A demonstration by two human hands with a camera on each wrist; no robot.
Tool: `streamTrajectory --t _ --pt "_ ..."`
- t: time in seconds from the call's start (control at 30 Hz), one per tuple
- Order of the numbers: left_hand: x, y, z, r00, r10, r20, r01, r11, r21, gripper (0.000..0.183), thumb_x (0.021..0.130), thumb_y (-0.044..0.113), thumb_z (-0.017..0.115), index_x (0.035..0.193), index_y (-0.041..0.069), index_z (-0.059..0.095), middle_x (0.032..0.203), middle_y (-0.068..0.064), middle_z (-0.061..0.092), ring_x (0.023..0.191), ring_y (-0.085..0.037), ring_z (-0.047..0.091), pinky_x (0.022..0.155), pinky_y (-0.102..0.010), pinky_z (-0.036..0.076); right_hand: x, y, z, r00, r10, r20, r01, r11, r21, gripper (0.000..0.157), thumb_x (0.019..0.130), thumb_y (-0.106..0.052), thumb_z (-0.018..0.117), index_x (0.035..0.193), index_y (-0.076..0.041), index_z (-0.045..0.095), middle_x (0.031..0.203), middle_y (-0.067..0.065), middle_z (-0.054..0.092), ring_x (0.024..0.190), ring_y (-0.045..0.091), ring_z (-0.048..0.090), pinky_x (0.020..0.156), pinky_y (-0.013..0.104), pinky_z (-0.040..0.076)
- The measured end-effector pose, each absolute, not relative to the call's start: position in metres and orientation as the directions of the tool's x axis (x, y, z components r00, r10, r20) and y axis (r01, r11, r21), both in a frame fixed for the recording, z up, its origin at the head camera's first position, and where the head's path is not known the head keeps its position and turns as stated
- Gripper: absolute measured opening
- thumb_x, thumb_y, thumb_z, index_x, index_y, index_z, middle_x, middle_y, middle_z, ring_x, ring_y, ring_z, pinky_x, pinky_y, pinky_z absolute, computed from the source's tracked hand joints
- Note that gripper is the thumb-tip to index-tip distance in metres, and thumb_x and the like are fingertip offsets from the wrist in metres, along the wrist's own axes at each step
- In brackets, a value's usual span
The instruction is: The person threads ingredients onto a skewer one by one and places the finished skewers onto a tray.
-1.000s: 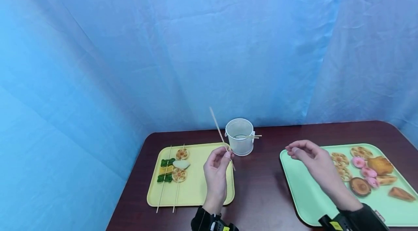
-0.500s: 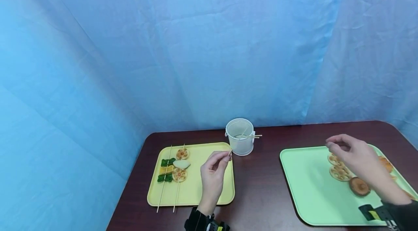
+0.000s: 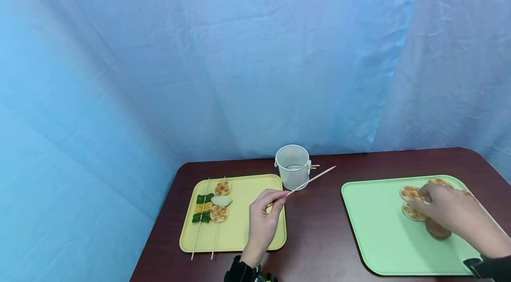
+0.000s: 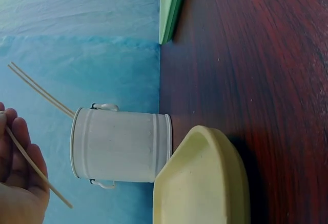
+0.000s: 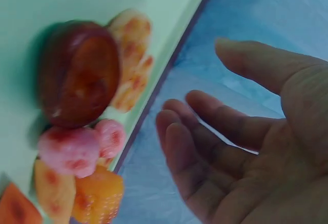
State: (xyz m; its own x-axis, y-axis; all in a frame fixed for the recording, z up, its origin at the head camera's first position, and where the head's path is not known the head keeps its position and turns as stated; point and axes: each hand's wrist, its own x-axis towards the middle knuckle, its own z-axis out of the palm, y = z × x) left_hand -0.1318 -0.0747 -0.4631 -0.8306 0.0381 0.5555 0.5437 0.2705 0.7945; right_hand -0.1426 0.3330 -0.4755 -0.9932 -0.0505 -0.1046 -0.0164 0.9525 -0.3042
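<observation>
My left hand (image 3: 263, 220) pinches a thin wooden skewer (image 3: 313, 179) between thumb and fingers, above the right side of the yellow tray (image 3: 249, 237). The skewer's far end points up and right, past the bucket. Over the green tray (image 3: 383, 242), my right hand (image 3: 453, 209) reaches toward the lotus root slices (image 3: 411, 211). In the right wrist view its thumb and fingers are apart with nothing between them. A brown mushroom (image 5: 79, 75) lies near pink pieces (image 5: 72, 149) and an orange-yellow piece (image 5: 97, 196); the hand covers some of these in the head view.
A white bucket (image 3: 294, 178) with skewers (image 4: 43, 93) leaning in it stands behind the trays. Two loaded skewers lie on the yellow tray, one with green and yellow pieces (image 3: 203, 206), one with lotus slices (image 3: 218, 213) and a white piece (image 3: 222, 201). A blue curtain (image 3: 255, 73) hangs behind.
My right hand has moved right, then down over the food on the green tray. In my left hand the skewer has swung from pointing up-left to pointing up-right.
</observation>
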Motion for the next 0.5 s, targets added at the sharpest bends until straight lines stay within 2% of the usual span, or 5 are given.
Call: streamTrajectory --t 0.1,0.17,0.33,0.4,0.5 --pt "-0.136 -0.076 -0.474 -0.834 0.051 0.55 0.539 0.29 0.791 0.016 0.087 -0.002 0.065 0.098 0.003 0.075 0.088 -0.007 0.069 0.078 -0.015 0.063 0.069 -0.029 0.054 -0.145 0.335 -0.482 -0.979 -0.024 -0.202 0.032 0.963 -0.268 0.062 0.08 -0.057 0.066 0.088 0.004 0.061 0.082 0.017 0.059 0.061 0.019 0.05 0.05 0.037 0.039" --pt "-0.139 -0.077 -0.482 -0.839 0.066 0.541 0.534 0.295 0.792 0.015 0.088 0.002 0.065 0.099 0.006 0.075 0.089 -0.005 0.069 0.079 -0.013 0.063 0.07 -0.029 0.054 -0.147 0.336 -0.485 -0.967 -0.006 -0.253 0.063 0.963 -0.262 0.068 0.077 -0.058 0.068 0.097 0.007 0.062 0.087 0.019 0.062 0.064 0.02 0.054 0.053 0.039 0.042" --pt "-0.144 -0.079 -0.489 -0.843 0.104 0.528 0.532 0.302 0.791 0.014 0.091 0.012 0.065 0.099 0.011 0.076 0.089 -0.001 0.07 0.08 -0.008 0.064 0.071 -0.028 0.055 -0.142 0.341 -0.495 -0.967 -0.043 -0.249 0.019 0.97 -0.242 0.041 0.079 -0.044 0.071 0.073 -0.008 0.054 0.06 0.001 0.041 0.053 0.015 0.038 0.05 0.033 0.03" --pt "-0.145 -0.079 -0.49 -0.846 0.119 0.519 0.529 0.313 0.789 0.013 0.091 0.012 0.065 0.098 0.011 0.076 0.088 0.0 0.07 0.078 -0.008 0.063 0.069 -0.028 0.055 -0.139 0.344 -0.498 -0.965 -0.073 -0.251 -0.011 0.97 -0.243 0.038 0.08 -0.041 0.071 0.072 -0.011 0.05 0.059 -0.002 0.036 0.052 0.014 0.036 0.051 0.032 0.028" --pt "-0.145 -0.078 -0.49 -0.858 0.133 0.496 0.509 0.34 0.791 0.013 0.089 0.009 0.066 0.096 0.012 0.076 0.086 0.002 0.07 0.075 -0.007 0.062 0.067 -0.026 0.053 -0.136 0.349 -0.503 -0.955 -0.107 -0.278 -0.034 0.967 -0.254 0.037 0.08 -0.039 0.072 0.077 -0.01 0.048 0.063 0.0 0.04 0.055 0.014 0.039 0.052 0.032 0.031"
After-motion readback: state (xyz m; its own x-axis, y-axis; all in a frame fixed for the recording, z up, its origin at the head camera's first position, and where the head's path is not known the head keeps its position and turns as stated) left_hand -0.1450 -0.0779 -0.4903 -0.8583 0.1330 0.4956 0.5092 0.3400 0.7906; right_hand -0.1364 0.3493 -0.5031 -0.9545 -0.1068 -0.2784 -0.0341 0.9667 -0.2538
